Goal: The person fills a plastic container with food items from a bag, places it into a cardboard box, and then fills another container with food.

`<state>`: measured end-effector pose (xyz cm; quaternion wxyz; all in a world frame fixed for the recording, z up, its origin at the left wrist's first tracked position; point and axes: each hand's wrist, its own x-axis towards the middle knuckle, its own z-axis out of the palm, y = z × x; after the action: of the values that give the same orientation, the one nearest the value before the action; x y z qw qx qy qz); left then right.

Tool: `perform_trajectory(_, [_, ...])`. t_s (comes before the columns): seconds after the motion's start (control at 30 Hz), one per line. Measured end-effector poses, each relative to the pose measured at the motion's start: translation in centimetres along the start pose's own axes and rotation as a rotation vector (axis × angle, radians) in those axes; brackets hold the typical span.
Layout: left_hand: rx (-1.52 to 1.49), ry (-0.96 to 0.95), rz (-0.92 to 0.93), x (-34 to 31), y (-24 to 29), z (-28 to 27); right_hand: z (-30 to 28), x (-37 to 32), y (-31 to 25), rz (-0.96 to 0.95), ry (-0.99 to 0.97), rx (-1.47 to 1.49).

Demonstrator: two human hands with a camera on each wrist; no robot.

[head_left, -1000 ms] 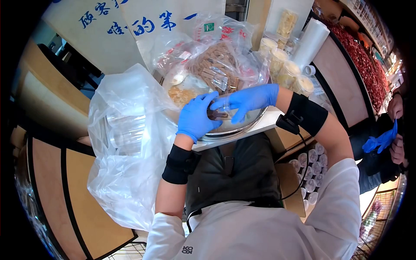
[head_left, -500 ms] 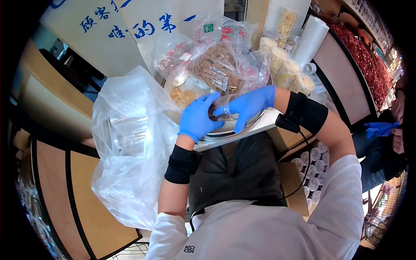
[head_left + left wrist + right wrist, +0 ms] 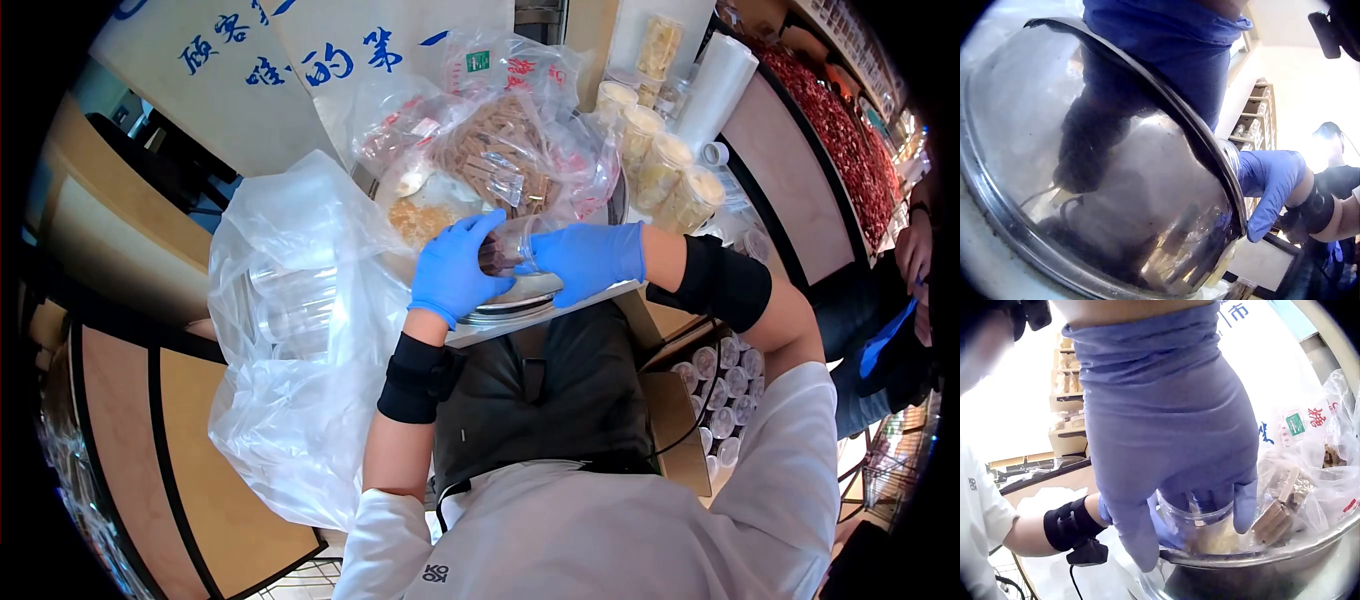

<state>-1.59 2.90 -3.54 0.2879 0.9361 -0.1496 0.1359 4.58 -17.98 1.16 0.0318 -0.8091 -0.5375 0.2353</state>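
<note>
A clear jar (image 3: 516, 243) with dark brown pieces inside lies tilted over a large metal bowl (image 3: 1147, 169), its mouth toward the right. My blue-gloved left hand (image 3: 456, 268) curls round the jar from the left. From the right comes my gloved right hand (image 3: 590, 260); in the right wrist view the middle fingers of the right hand (image 3: 1172, 431) reach into the mouth of the jar (image 3: 1200, 525), with the thumb and little finger outside. Behind the jar, brown flat sticks (image 3: 500, 150) lie in a plastic bag, beside yellowish crumbs (image 3: 418, 220).
Left of the bowl, a big plastic bag (image 3: 290, 420) holds clear containers. Several filled jars (image 3: 665, 165) and a white roll (image 3: 718, 85) stand at the right. A box of clear jars (image 3: 718, 400) is below. Another person's hands (image 3: 915, 255) show at the far right.
My right wrist and forearm have lowered and turned, with the hand slightly farther right. The jar's mouth now points more toward it. My left hand keeps its grip, nearly still.
</note>
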Motion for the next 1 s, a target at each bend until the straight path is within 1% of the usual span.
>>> perform_trajectory(0.07, [-0.013,0.009,-0.001,0.0,0.0,0.0,-0.7,0.0,0.3,0.036,-0.017,-0.009])
perform_trajectory(0.13, [-0.026,0.016,-0.005,0.0,0.0,0.0,-2.2,-0.6,0.5,-0.023,-0.05,0.11])
perform_trajectory(0.17, [-0.044,0.016,-0.011,0.0,-0.1,0.0,-2.5,-0.7,0.4,-0.023,-0.051,0.11])
perform_trajectory(0.23, [-0.064,0.014,-0.014,0.0,0.0,0.0,-2.9,-0.9,0.1,-0.115,-0.076,0.292])
perform_trajectory(0.27, [-0.086,0.01,-0.012,0.0,0.1,0.0,-2.7,-1.0,0.1,-0.111,-0.072,0.291])
perform_trajectory(0.33, [-0.106,0.005,-0.011,0.1,0.3,-0.1,-1.8,-0.6,0.0,-0.168,-0.076,0.447])
perform_trajectory(0.37, [-0.092,0.001,-0.01,0.0,0.4,-0.1,-1.6,-0.3,-0.2,-0.169,-0.075,0.447])
perform_trajectory(0.43, [-0.073,-0.003,-0.009,0.0,0.3,-0.1,-1.4,0.4,-0.6,-0.144,-0.179,0.6])
perform_trajectory(0.5, [-0.059,0.016,0.019,0.0,0.1,0.1,-1.2,0.9,-0.7,-0.148,-0.178,0.589])
perform_trajectory(0.57, [-0.088,-0.002,0.003,0.1,0.3,-0.3,-1.0,1.1,-0.4,-0.147,-0.175,0.58])
perform_trajectory(0.63, [-0.122,-0.02,-0.016,0.1,0.4,-0.2,-1.0,0.9,0.0,-0.177,-0.16,0.779])
perform_trajectory(0.67, [-0.125,0.01,-0.006,0.1,0.1,-0.1,-1.1,0.7,0.3,-0.174,-0.164,0.781])
perform_trajectory(0.73, [-0.134,0.035,-0.012,0.2,0.0,0.0,-1.3,0.2,0.4,-0.22,-0.014,0.686])
perform_trajectory(0.77, [-0.148,0.063,0.017,0.5,0.3,-0.4,-1.4,0.3,0.5,-0.221,-0.027,0.701])
perform_trajectory(0.8, [-0.165,0.081,0.04,-0.1,0.4,-0.2,-1.4,0.6,0.5,-0.303,-0.045,0.722])
perform_trajectory(0.83, [-0.172,0.061,0.024,-1.2,0.2,0.5,-0.8,1.0,0.2,-0.386,-0.055,0.741])
perform_trajectory(0.87, [-0.137,0.071,0.056,-1.3,-0.1,0.9,-0.5,1.6,0.1,-0.389,-0.076,0.676])
perform_trajectory(0.9, [-0.089,0.113,0.115,0.0,-0.4,0.6,-0.4,1.1,-0.5,-0.269,-0.007,0.496])
perform_trajectory(0.93, [-0.135,0.025,0.031,0.2,0.1,0.0,-0.6,1.3,-0.4,-0.267,0.003,0.502])
perform_trajectory(0.97, [-0.134,0.078,0.061,0.1,0.1,0.0,0.2,1.9,-0.3,-0.268,-0.007,0.54])
perform_trajectory(1.0, [-0.138,0.081,0.043,-0.3,-0.1,0.3,0.7,2.5,0.4,-0.222,-0.088,0.658])
